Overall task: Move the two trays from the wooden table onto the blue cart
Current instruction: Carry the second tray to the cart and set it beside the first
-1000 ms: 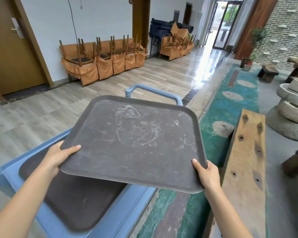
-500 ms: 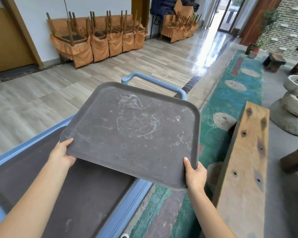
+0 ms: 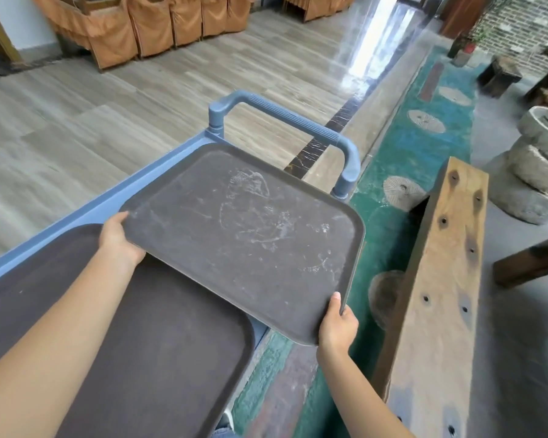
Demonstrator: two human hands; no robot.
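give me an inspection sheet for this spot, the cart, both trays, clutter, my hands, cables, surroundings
Surface: blue cart, handle at far end.
Job's things: brown tray lies flat on the cart; grey scuffed tray held over the cart's far end, its right corner overhanging the cart.
Clutter: nothing seen.
Grips: left hand and right hand each hold a near corner of the grey tray.
Cables: nothing seen.
Surroundings: wooden table to the right; stone pieces; covered chairs by the wall.

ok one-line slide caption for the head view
Both hands lower a scuffed grey tray onto the blue cart.
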